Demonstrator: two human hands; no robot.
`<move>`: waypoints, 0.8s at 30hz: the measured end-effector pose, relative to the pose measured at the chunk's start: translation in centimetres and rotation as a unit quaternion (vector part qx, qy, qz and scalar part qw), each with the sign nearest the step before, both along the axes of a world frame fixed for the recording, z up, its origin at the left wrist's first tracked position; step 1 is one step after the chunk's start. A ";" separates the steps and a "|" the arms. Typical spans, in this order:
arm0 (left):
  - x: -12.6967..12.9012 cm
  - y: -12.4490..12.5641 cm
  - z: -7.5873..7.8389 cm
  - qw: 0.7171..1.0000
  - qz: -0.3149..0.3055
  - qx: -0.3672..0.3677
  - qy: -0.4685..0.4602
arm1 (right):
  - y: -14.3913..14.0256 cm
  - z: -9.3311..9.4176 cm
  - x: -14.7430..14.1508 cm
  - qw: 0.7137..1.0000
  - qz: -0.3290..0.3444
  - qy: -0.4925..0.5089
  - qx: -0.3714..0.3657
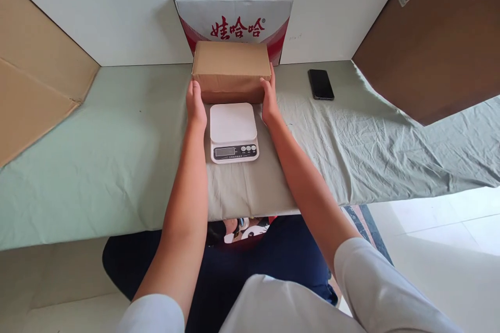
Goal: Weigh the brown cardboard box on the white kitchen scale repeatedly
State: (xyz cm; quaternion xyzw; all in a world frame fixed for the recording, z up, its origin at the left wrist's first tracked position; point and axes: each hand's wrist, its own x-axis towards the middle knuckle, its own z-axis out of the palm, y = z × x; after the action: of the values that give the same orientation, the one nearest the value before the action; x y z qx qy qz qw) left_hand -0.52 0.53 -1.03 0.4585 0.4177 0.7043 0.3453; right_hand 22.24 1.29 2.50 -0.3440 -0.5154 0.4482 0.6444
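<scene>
Between my two hands is a closed brown cardboard box [232, 70], at the back of the cloth-covered table. My left hand [196, 104] grips its left side, with the thumb at the near left corner. On the opposite side my right hand [269, 96] holds the box, thumb on the front face and fingers along the right end. A white kitchen scale [234, 130] lies flat just in front of the box, between my forearms. Nothing rests on its platform, and its display looks blank. Whether the box touches the table cannot be made out.
Behind the brown box stands a white and red carton [234, 8] with red lettering, against white panels [97, 15]. A black phone [321, 84] lies to the right on the green cloth [117, 166]. Large cardboard pieces stand at the left [35, 73] and right [433, 47].
</scene>
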 end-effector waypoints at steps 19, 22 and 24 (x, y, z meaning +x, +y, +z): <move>-1.7 -0.5 0.8 0.999 0.036 -0.033 0.000 | 2.3 -1.6 0.8 0.998 0.034 0.027 -0.052; -2.4 -0.5 0.6 0.998 0.031 -0.055 -0.012 | 2.3 -2.2 1.3 0.996 0.035 0.034 -0.079; -2.2 -0.5 0.5 0.998 0.014 -0.056 -0.019 | 2.3 -2.5 1.3 0.993 0.039 0.037 -0.104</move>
State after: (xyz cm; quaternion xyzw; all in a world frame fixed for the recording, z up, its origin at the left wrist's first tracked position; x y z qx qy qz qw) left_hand -2.71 0.01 -0.53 0.4192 0.4566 0.6930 0.3683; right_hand 23.54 3.56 -0.01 -0.3718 -0.4546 0.5370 0.6056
